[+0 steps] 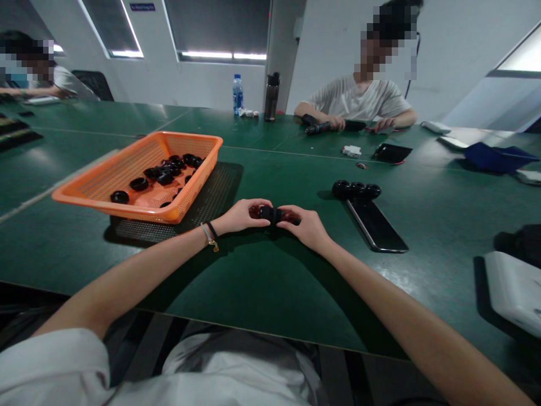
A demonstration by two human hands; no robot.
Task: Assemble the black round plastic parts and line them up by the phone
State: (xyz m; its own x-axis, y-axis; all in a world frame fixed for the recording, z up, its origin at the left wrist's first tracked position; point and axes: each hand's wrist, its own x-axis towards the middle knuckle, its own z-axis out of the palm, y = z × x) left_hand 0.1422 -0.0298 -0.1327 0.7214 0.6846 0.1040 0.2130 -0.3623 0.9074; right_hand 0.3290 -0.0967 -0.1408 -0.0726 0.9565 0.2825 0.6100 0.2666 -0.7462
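- White sleeve (54,361) and shirt fill the near edge, below the green table (236,287).
- Both forearms reach forward over the table; a bracelet (207,235) and a dark band (211,228) circle the left wrist.
- Left hand (249,216) grasps one side of a small black part (267,213), thumb and fingers curled around it.
- Right hand (305,223) pinches the same part from the other side; whether it touches the table, I cannot tell.
- Beyond the left forearm is an orange basket (84,204), with loose black pieces (164,169) scattered inside.
- Right of the hands lies a phone (376,223), dark screen up, with a row of round black pieces (357,190) at its far end.
- Near the right edge sits a white box (513,287), partly cut off.
- Across the table, a seated person (361,96) has their hands by a dark tool (318,127).
- Left of that person stand a blue-capped water bottle (238,96) and a dark bottle (271,100).
- Another person (70,82) leans over the table at far left.
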